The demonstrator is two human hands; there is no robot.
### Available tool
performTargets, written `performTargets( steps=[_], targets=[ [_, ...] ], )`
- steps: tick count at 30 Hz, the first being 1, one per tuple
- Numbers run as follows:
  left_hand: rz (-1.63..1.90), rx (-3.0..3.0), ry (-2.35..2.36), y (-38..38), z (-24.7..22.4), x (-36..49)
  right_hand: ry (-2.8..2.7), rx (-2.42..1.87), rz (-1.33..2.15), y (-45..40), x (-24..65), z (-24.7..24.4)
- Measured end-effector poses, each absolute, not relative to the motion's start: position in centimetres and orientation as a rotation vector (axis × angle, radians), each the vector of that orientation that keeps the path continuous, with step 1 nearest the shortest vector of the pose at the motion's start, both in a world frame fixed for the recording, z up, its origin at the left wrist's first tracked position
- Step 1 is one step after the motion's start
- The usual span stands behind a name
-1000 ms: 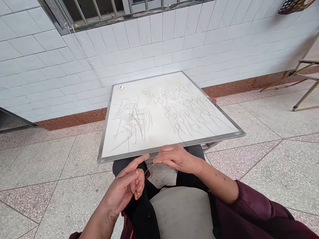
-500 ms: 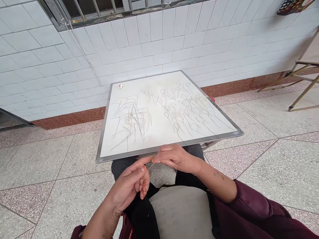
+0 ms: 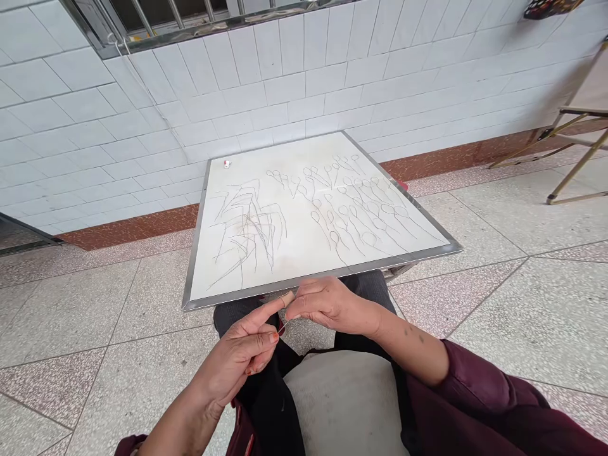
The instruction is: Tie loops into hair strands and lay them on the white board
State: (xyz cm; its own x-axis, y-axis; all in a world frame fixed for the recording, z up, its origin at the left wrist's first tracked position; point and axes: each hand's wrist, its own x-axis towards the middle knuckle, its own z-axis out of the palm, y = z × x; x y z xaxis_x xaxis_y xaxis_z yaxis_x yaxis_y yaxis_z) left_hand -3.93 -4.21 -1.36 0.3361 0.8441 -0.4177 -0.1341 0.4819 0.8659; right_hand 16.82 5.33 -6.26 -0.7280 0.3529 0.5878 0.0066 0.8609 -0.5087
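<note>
My left hand (image 3: 249, 348) is closed in a pinch, thumb against curled fingers, on one end of a thin wire (image 3: 283, 327). Its index finger is stretched out, and a band of wire appears to pass round that fingertip. My right hand (image 3: 327, 305) meets the fingertip, its thumb and fingers pressed together on the wire. Both hands are just off the near edge of a white table (image 3: 299, 253), over my lap. On the table's right half lie several wires with a round loop at one end (image 3: 334, 237); at left is a tangle of bent, loopless wires (image 3: 247, 221).
A small white and red object (image 3: 227, 164) sits at the table's far left corner. Behind the table rises a white tiled wall (image 3: 275, 104) with a barred window (image 3: 175, 16). A folding metal-legged stand (image 3: 570, 152) is on the floor at right.
My left thumb and fingers have closed together on the wire end, and the curled fingers have tucked in. My right hand stays at the left index fingertip. The view has shifted slightly.
</note>
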Motion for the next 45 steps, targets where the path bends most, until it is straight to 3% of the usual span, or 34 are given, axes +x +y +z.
performTargets(
  steps=[25, 38, 45],
  targets=[
    [0.601, 1.326, 1.394, -3.3, 1.3, -4.2, -2.285, -0.365, 0.68, 5.2, 17.1, -6.1],
    [0.718, 1.012, 1.17, -2.5, -0.4, -3.1, -2.363, -0.289, 0.599, 5.1, 17.0, -6.1],
    [0.738, 0.984, 1.197, -2.5, 0.7, -3.7, -2.304, -0.393, 0.782, 5.2, 17.7, -5.3]
  ],
)
